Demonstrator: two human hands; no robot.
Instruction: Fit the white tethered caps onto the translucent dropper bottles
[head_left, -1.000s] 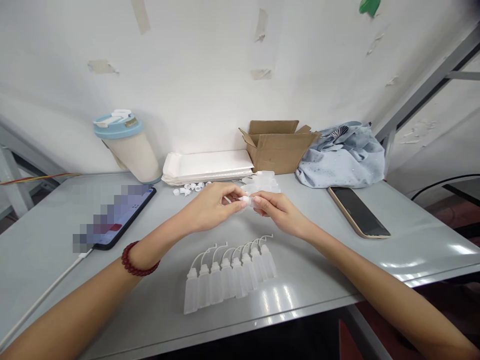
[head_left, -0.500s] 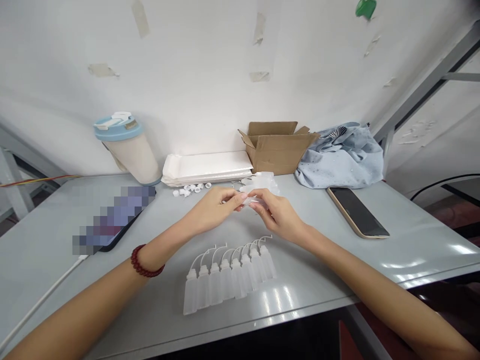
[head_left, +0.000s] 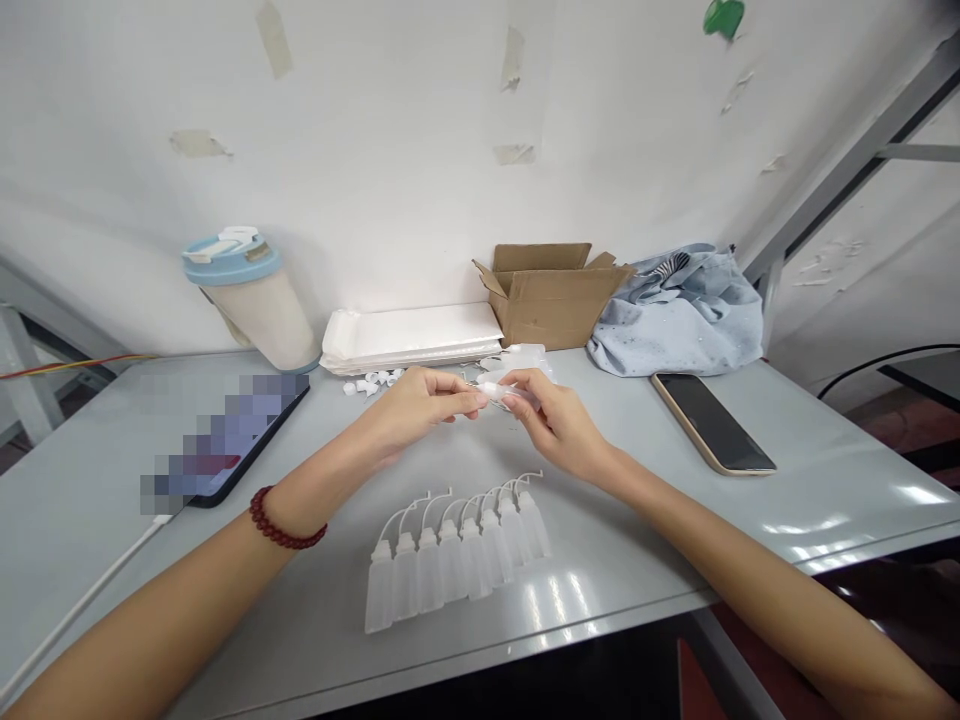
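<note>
Between my hands, above the middle of the table, is a small translucent plastic squeeze bottle (head_left: 492, 391) with a white top. My right hand (head_left: 559, 418) grips its body between thumb and fingers, hiding most of it. At the bottle's top end, my left hand (head_left: 427, 405) is closed in a pinch; what lies between its fingertips is too small to make out. Nearer to me, several similar bottles (head_left: 450, 565) lie side by side in a row, with thin curved straps at their tops. Small white caps (head_left: 367, 384) lie beyond my left hand.
At the back stand a tumbler (head_left: 259, 310), white padded envelopes (head_left: 412, 330), an open cardboard box (head_left: 559, 305) and a bundled blue cloth (head_left: 679, 325). More translucent bottles (head_left: 534, 358) lie before the box. One phone (head_left: 712, 425) is at right, another (head_left: 251, 450) with a cable at left.
My left fingers have drawn slightly left, and the bottle's white top now shows between my hands. The row of bottles is unchanged.
</note>
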